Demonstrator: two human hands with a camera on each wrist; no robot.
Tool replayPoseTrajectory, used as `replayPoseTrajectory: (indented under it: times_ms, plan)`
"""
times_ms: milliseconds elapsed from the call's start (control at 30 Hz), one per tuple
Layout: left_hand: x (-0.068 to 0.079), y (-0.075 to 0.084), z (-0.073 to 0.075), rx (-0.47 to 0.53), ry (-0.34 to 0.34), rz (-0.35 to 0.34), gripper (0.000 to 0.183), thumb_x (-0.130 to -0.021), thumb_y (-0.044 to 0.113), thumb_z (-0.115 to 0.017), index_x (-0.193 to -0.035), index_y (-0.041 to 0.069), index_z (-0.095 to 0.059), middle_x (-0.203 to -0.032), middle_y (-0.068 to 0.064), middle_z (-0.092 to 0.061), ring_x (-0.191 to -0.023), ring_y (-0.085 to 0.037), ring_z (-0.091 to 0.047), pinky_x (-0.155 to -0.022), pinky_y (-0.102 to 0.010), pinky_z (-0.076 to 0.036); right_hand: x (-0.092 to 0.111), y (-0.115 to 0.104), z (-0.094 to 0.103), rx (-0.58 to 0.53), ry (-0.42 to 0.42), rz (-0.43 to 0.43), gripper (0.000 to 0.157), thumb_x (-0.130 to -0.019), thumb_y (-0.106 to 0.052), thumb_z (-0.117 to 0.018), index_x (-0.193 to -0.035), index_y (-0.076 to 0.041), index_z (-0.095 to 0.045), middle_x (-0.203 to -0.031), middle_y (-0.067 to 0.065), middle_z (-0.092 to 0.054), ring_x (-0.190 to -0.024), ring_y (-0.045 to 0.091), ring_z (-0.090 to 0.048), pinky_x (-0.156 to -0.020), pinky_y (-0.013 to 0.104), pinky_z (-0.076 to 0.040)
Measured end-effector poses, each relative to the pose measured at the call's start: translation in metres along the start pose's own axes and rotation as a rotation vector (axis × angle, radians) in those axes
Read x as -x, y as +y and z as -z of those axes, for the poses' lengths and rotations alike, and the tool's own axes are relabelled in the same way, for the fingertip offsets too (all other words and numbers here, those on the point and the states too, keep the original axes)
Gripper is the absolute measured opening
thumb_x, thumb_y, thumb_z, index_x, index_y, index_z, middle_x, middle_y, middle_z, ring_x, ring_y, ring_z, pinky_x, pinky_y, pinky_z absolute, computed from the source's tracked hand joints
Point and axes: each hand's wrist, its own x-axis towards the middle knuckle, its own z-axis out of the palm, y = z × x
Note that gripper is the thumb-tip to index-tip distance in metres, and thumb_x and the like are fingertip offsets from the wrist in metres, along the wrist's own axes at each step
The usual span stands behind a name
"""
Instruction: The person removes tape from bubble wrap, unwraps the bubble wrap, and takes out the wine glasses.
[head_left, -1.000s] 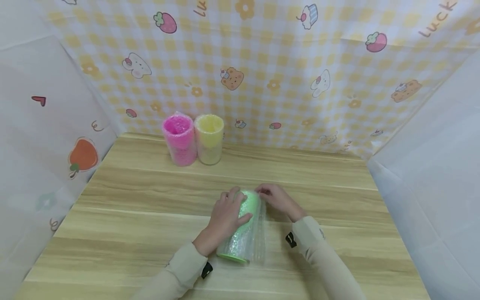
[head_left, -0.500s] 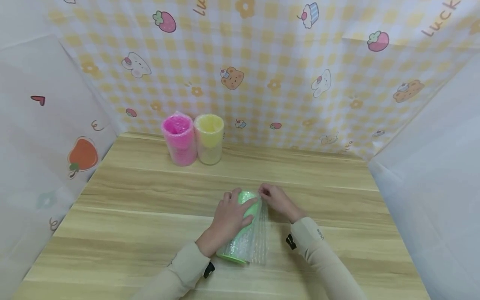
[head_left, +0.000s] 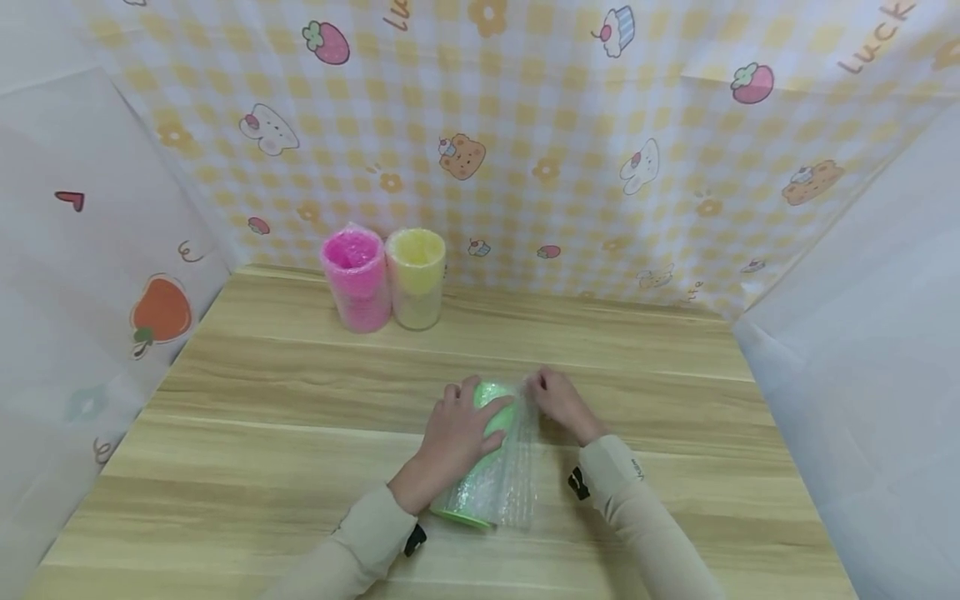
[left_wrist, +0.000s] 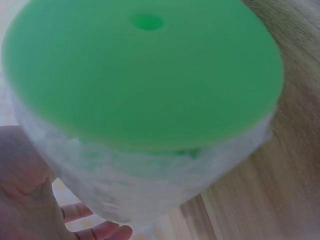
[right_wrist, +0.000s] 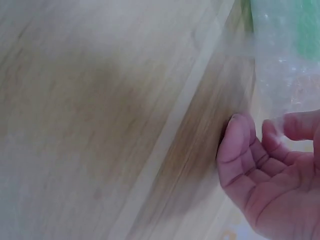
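Note:
A green cup-shaped piece (left_wrist: pixel 145 85), its round flat end marked by a small central hole, lies on its side, wrapped in clear bubble wrap (head_left: pixel 517 475). My left hand (head_left: pixel 454 433) holds it from the left, fingers and thumb spread over the top. At the far right side of the roll, my right hand (head_left: pixel 562 402) pinches a loose edge of the bubble wrap between thumb and index finger. The right wrist view shows this hand (right_wrist: pixel 272 175) with its other fingers curled, close over the table.
A pink cup (head_left: pixel 356 283) and a yellow cup (head_left: pixel 416 279), both in bubble wrap, stand upright side by side at the back left of the wooden table (head_left: pixel 637 358). A checked cloth (head_left: pixel 547 108) hangs behind, with white cloth walls at both sides.
My right hand has moved slightly right, drawing the bubble wrap's edge away from the green piece, so the loose flap is wider. My left thumb and index finger have shifted a little over the roll.

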Motion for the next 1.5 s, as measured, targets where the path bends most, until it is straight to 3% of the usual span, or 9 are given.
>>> replayPoseTrajectory:
  times_ms: [133,267,367,467,667,833,1033,1300,1500]
  plan:
    - [0.000,0.000,0.000,0.017,-0.006,0.001,0.045,-0.086,0.046,-0.054,-0.130,0.037,-0.045,-0.133,-0.017,-0.036,-0.102,-0.032,-0.046,-0.067,-0.034,-0.049,0.001,0.003,0.002,0.008,-0.006,0.012,0.017,-0.093,-0.017,-0.042,-0.102,-0.004,-0.049,-0.077,0.008,-0.052,-0.063,0.017,-0.050,-0.053,0.026,-0.046]
    - [0.000,0.000,0.000,0.023,-0.012,-0.012,0.045,-0.086,0.044,-0.054,-0.130,0.037,-0.046,-0.133,-0.017,-0.035,-0.102,-0.032,-0.046,-0.066,-0.034,-0.049,0.003,0.002,0.007,0.064,-0.021,0.212,0.042,-0.086,-0.006,-0.054,-0.127,-0.010,-0.043,-0.102,0.010,-0.052,-0.084,0.019,-0.053,-0.071,0.031,-0.051]
    - [-0.001,0.001,0.000,0.018,-0.015,-0.019,0.045,-0.086,0.044,-0.055,-0.130,0.036,-0.046,-0.133,-0.017,-0.035,-0.101,-0.031,-0.046,-0.065,-0.033,-0.049,0.004,-0.002,0.011,0.132,-0.023,0.380,0.034,-0.085,-0.007,-0.058,-0.119,-0.014,-0.055,-0.114,0.008,-0.051,-0.102,0.022,-0.051,-0.088,0.040,-0.048]
    - [-0.001,0.002,0.000,0.018,-0.015,-0.016,0.045,-0.086,0.044,-0.055,-0.129,0.036,-0.046,-0.133,-0.017,-0.035,-0.101,-0.031,-0.046,-0.066,-0.033,-0.049,0.004,-0.007,0.015,0.160,-0.001,0.437,0.016,-0.087,-0.014,-0.058,-0.101,-0.014,-0.064,-0.109,0.003,-0.057,-0.106,0.021,-0.051,-0.093,0.041,-0.045]
    - [-0.002,0.002,-0.001,0.023,-0.012,-0.005,0.044,-0.086,0.045,-0.054,-0.129,0.037,-0.046,-0.133,-0.016,-0.035,-0.100,-0.031,-0.045,-0.064,-0.031,-0.047,-0.003,-0.008,0.017,0.076,0.082,0.260,0.016,-0.090,-0.020,-0.054,-0.095,-0.008,-0.064,-0.089,0.003,-0.065,-0.080,0.014,-0.057,-0.071,0.029,-0.051]
    - [-0.002,0.001,-0.002,0.023,-0.012,-0.001,0.044,-0.086,0.045,-0.054,-0.129,0.038,-0.046,-0.133,-0.016,-0.035,-0.100,-0.031,-0.045,-0.065,-0.032,-0.047,-0.013,0.002,0.013,0.074,0.149,0.136,0.018,-0.091,-0.021,-0.053,-0.087,-0.006,-0.061,-0.073,0.006,-0.059,-0.062,0.012,-0.048,-0.053,0.023,-0.043]
    - [0.000,0.000,-0.002,0.022,0.006,-0.007,0.044,-0.086,0.045,-0.054,-0.129,0.037,-0.047,-0.134,-0.017,-0.035,-0.098,-0.030,-0.046,-0.060,-0.027,-0.045,-0.021,0.004,0.010,0.132,0.167,0.016,0.020,-0.089,-0.024,-0.054,-0.087,-0.006,-0.063,-0.071,0.005,-0.060,-0.059,0.013,-0.048,-0.052,0.022,-0.040]
    - [0.000,0.006,-0.005,0.099,0.045,0.011,0.045,-0.084,0.043,-0.058,-0.127,0.034,-0.049,-0.134,-0.019,-0.033,-0.094,-0.031,-0.044,-0.060,-0.025,-0.039,-0.028,0.005,0.010,0.170,0.199,-0.005,0.014,-0.087,-0.021,-0.057,-0.090,-0.009,-0.065,-0.085,0.009,-0.067,-0.067,0.016,-0.056,-0.055,0.024,-0.043]
    - [-0.001,0.010,-0.008,0.115,0.062,0.041,0.047,-0.083,0.044,-0.058,-0.129,0.035,-0.048,-0.135,-0.020,-0.032,-0.095,-0.032,-0.043,-0.060,-0.026,-0.040,-0.018,-0.001,0.019,0.084,0.179,0.007,0.030,-0.086,-0.014,-0.055,-0.115,-0.004,-0.054,-0.085,0.013,-0.062,-0.063,0.015,-0.054,-0.052,0.023,-0.044]
